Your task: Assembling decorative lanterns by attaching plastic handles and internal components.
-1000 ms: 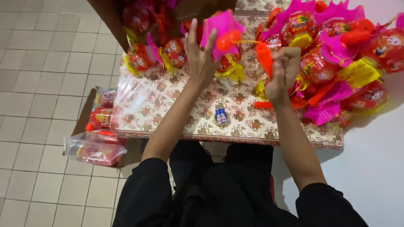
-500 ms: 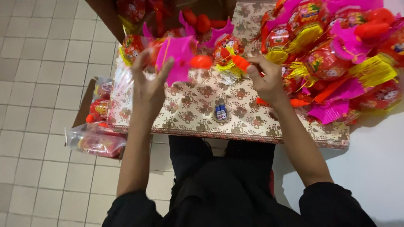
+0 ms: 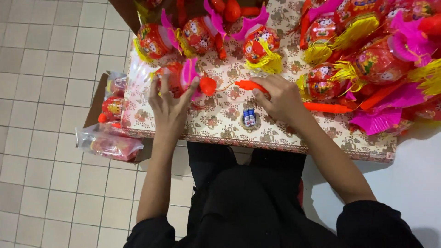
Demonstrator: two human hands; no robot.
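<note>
One head-worn camera, looking steeply down from above the person's own lap, close over the near edge of the patterned table (image 3: 216,121), tiled floor (image 3: 46,55) along the left.

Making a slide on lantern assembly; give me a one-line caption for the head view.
Left hand on a red lantern, right hand on an orange stick, over a patterned table.

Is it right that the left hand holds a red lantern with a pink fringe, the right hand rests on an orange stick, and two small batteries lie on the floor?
Not quite. In the head view the two small batteries lie on the patterned table between the hands, not on the floor. The rest holds: the left hand holds the red lantern, and the right hand rests on the orange stick.
</note>
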